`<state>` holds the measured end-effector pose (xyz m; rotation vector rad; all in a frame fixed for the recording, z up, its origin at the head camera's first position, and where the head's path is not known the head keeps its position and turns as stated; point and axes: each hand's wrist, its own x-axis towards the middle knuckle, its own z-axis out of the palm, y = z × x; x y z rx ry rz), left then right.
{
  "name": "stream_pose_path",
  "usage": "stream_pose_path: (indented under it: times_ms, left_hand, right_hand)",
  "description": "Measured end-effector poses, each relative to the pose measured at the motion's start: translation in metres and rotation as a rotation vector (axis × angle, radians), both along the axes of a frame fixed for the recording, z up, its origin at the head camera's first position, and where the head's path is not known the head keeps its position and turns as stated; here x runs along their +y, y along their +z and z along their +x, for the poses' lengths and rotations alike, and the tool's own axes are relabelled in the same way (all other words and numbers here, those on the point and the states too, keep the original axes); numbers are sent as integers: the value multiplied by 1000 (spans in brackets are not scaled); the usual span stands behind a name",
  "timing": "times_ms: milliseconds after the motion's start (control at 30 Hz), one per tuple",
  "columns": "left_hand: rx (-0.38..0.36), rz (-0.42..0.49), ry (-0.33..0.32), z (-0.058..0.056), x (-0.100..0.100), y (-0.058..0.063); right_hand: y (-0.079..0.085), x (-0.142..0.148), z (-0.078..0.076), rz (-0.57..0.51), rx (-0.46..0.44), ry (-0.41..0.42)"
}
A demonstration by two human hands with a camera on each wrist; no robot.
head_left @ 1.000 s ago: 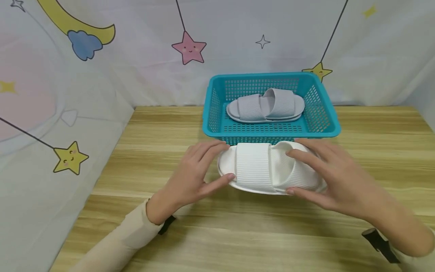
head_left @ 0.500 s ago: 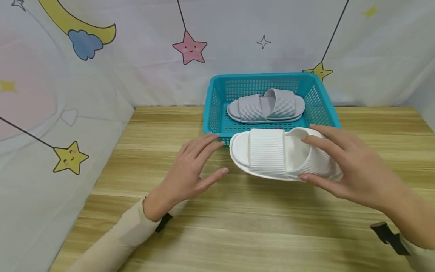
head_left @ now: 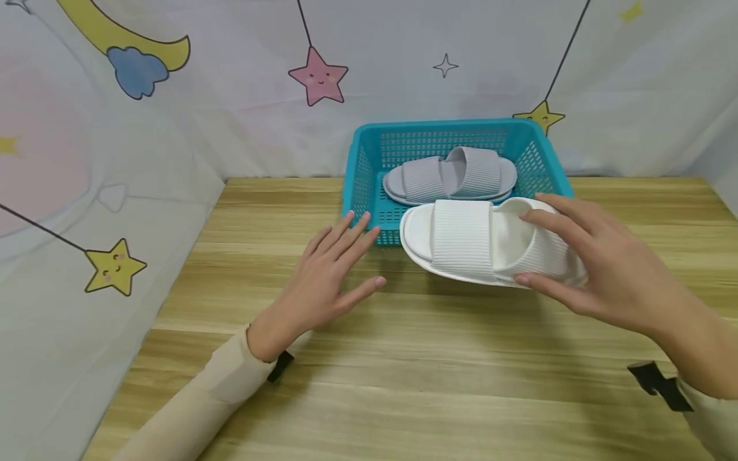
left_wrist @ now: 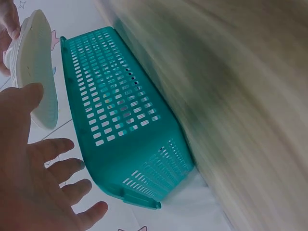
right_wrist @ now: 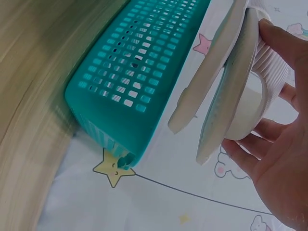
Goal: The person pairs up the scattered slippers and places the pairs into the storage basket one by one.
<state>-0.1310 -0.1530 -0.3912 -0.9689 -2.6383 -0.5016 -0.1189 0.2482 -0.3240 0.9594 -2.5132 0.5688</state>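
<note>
A pair of white ribbed slippers (head_left: 461,237), one tucked into the other, is raised over the front rim of the teal basket. My right hand (head_left: 611,266) grips them at the right end, thumb on the near side and fingers over the strap. Two soles (right_wrist: 231,82) show edge-on in the right wrist view, spread apart toward one end. My left hand (head_left: 317,275) is off the slippers, fingers spread, with its fingertips by the basket's front left corner. Inside the teal basket (head_left: 369,144) lies a pair of grey ribbed slippers (head_left: 423,179), partly covered by the white ones.
The basket stands at the back of a wood-grain table (head_left: 403,371), close to a white curtain (head_left: 242,96) printed with stars and a moon. On the left the curtain runs along the table's side edge.
My left hand has let go of the white slippers and spread its fingers. My right hand has lifted them away from me and slightly right, over the basket's front rim.
</note>
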Motion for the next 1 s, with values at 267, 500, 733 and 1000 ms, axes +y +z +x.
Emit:
stream_pose_path:
  times_ms: [267,500,733,1000]
  left_hand:
    - [-6,-28,22,-4,-1,-1]
    - [-5,-29,21,-4,-1,-1]
    - [2,-12,16,-4,0,0]
    - [-36,-21,12,-4,2,2]
  right_hand:
    - [2,2,-13,-7,28,-7]
    - [4,3,-20,-1,-12,0]
    - [7,1,-31,6,-28,16]
    - [5,-2,-41,30,-28,22]
